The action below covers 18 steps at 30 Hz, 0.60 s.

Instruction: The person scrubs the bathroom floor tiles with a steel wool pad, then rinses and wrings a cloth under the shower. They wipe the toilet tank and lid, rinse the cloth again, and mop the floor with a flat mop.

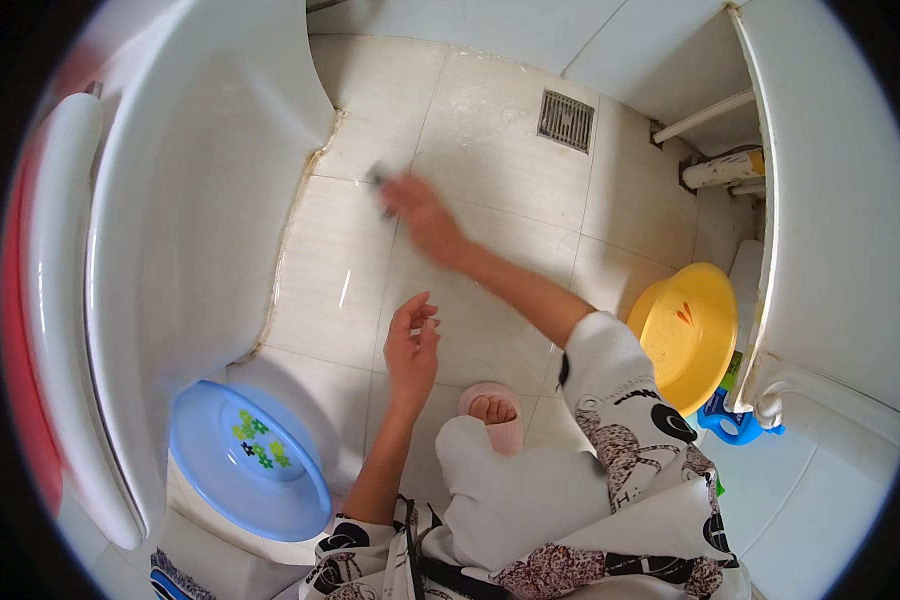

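Note:
My right hand (424, 221) reaches out over the beige floor tiles (495, 165), blurred by motion. It grips a small dark grey object (377, 173), too smeared to name more exactly, close to a grout line. Nearer to my body, my left hand (412, 341) hangs above the floor with its fingers loosely curled and apart, holding nothing. To the left of both hands is the white base of a toilet (210, 195), with a yellowed, stained sealant line (289, 225) where it meets the tiles.
A blue plastic basin (202, 450) with flower prints leans at the lower left. On the right stands a yellow plastic basin (671, 345), by a blue plastic bottle (735, 427). A metal floor drain (566, 120) lies at the back, near wall pipes (720, 171). My slippered foot (493, 412) is below.

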### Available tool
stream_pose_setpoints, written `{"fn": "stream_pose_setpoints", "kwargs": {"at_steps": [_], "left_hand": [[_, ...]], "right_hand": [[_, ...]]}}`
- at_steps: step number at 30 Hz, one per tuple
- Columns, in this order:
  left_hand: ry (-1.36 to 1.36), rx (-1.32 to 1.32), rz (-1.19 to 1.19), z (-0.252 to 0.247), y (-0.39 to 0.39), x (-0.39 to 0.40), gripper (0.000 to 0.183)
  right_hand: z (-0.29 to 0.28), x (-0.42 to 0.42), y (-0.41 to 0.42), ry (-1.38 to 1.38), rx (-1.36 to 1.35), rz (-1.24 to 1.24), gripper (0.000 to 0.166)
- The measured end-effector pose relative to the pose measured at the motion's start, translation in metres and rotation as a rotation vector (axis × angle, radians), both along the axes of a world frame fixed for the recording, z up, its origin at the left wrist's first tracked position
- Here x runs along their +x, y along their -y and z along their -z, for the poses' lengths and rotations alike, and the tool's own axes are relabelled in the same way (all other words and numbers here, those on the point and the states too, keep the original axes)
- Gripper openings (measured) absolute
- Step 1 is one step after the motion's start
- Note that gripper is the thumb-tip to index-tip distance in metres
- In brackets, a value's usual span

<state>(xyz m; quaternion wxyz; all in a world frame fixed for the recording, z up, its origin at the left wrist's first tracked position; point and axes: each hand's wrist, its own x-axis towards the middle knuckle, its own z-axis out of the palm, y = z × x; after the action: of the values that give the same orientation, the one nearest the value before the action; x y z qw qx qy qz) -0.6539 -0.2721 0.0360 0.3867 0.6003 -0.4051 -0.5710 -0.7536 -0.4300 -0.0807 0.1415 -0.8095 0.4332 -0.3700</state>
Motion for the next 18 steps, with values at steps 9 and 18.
{"fn": "stream_pose_setpoints", "kwargs": {"at_steps": [9,18], "left_hand": [[0.027,-0.029,0.041,-0.007,0.013,-0.001,0.033],[0.034,-0.015,0.034,0.006,0.019,0.0,0.031]], "right_hand": [[0.01,-0.099,0.148,-0.158,-0.253,0.468,0.024],[-0.059,-0.15,-0.009,0.124,0.004,0.598,0.042]]}}
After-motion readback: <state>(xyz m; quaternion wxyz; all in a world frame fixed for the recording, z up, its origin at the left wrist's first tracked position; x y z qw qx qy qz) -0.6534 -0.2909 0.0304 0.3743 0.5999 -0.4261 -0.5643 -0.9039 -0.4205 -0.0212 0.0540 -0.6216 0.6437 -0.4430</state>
